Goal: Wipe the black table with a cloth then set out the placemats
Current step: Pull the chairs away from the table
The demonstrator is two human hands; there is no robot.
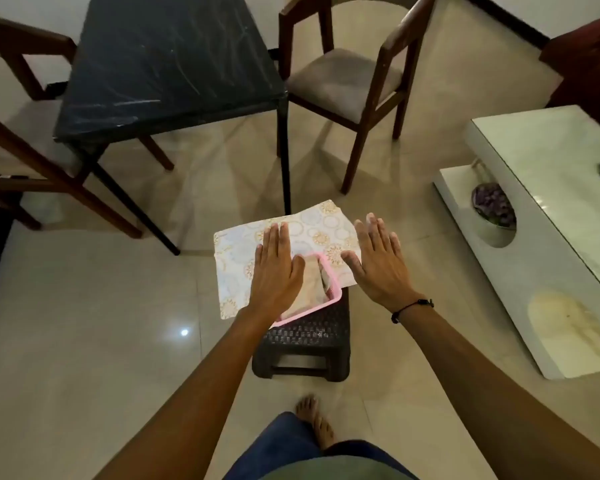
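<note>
**A:** Placemats status? Start at the fingers.

**B:** Left hand flat, palm down, fingers straight and close together, thumb out to the side. Fingertips over the placemat pattern. Contact or just above it: can't tell. Not clamped on anything.

**A:** Right?

**B:** Right hand also flat, fingers slightly spread, holding nothing. It sits over the placemats' right edge, center frame. A black cord bracelet is on that wrist.

**A:** What's under the hands?

**B:** Placemats are white with gold and pale blue circles, lying over a pink tray. Looks like more than one sheet, count unclear. Folded beige cloth in the tray, between the two hands, partly under the left thumb. Tray rests on a dark woven-pattern stool, lower center.

**A:** Table?

**B:** Black table upper left of frame, well apart from the hands. Top shows pale smears and streaks. Nothing on it.

**A:** Surroundings?

**B:** Wooden chair with a grey seat at upper center, two more chairs at the left edge. White low table on the right side. Glossy beige tile floor. One bare foot bottom center.
</note>
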